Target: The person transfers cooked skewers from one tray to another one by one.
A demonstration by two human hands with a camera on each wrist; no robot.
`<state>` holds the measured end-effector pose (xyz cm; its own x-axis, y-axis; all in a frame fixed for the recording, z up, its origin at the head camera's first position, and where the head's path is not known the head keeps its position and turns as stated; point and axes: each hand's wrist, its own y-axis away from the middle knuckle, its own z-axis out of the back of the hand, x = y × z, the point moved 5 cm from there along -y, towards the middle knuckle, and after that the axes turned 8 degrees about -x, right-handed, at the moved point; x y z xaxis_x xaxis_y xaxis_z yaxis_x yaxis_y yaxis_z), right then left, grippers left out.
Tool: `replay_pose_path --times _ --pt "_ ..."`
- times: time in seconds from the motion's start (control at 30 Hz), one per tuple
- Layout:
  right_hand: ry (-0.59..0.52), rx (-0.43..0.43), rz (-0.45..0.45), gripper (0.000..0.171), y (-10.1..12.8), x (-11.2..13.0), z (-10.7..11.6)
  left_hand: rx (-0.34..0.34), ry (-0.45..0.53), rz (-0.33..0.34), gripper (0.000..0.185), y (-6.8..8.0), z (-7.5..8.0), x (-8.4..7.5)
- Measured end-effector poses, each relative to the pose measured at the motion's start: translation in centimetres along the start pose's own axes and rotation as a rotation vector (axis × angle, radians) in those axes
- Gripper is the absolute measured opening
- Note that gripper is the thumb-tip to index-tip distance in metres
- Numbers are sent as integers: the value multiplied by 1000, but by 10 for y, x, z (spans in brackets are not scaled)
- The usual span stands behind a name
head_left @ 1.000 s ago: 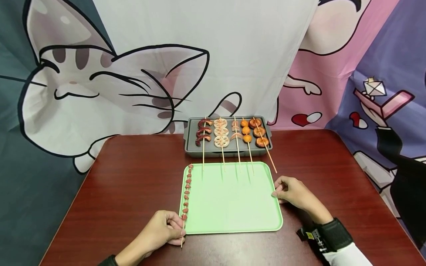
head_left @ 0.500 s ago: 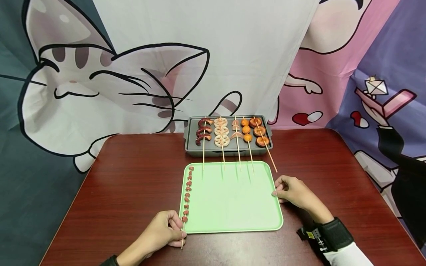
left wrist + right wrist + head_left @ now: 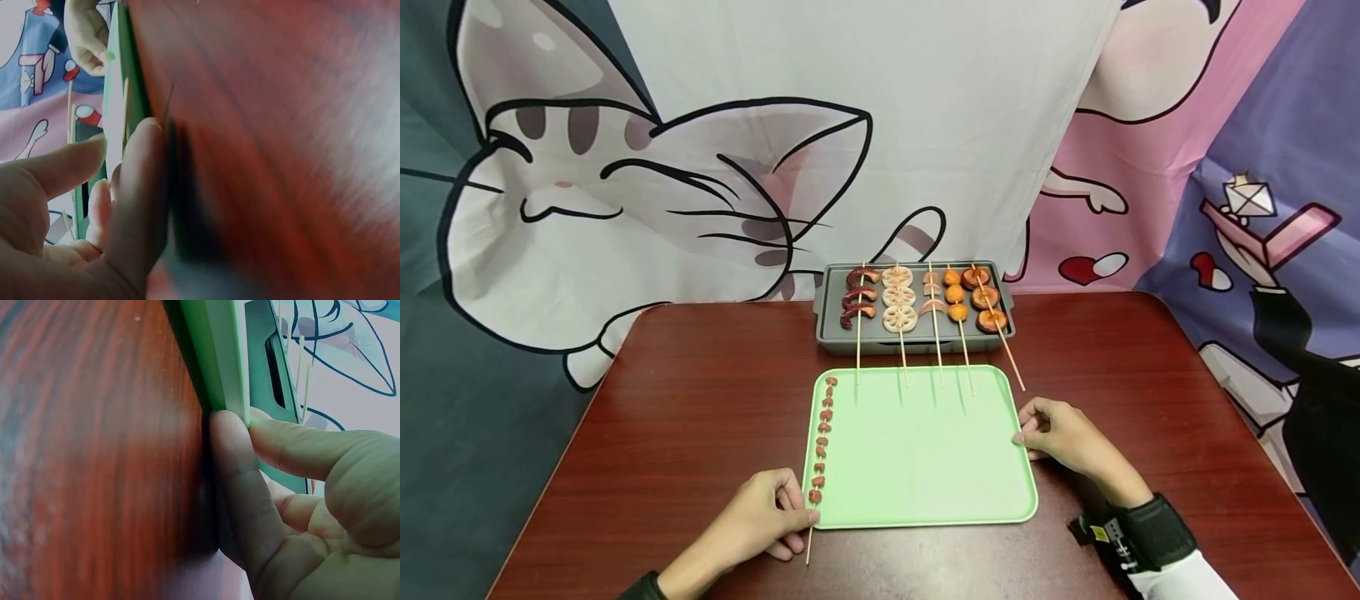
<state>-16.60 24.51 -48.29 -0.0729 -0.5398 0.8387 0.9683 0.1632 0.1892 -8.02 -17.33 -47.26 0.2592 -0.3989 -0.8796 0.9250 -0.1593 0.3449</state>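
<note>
My left hand pinches stick end of sausage skewer, lying along left rim of green tray. My right hand grips tray's right edge. Behind: grey grill pan, 5 skewers.

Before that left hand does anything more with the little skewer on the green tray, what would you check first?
1. Left hand has its fingers on the skewer stick: ok.
2. Skewer lies along the green tray left edge, stick end overhanging onto the table: ok.
3. Right hand steadies the tray's right rim: ok.
4. Tray's middle is free: ok.
5. Five skewers on the grey grill pan have sticks reaching over the tray's far edge: not ok, they could snag.
6. Grip firmness: cannot tell.
</note>
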Motion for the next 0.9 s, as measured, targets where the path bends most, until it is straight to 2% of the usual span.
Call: replay_pose_path --times 0.13,0.5,0.73,0.9 --pt "7 2 0 23 0 1 0 -67 -54 -7 30 -5 9 -7" --pt "33 3 -7 21 -1 0 1 -225 -3 -51 13 -30 28 -37" --pt "34 -4 -7 22 -1 0 2 -301 75 -164 24 -49 38 -55" --pt "24 7 2 21 -1 -1 1 -308 94 -196 30 -60 38 -56"
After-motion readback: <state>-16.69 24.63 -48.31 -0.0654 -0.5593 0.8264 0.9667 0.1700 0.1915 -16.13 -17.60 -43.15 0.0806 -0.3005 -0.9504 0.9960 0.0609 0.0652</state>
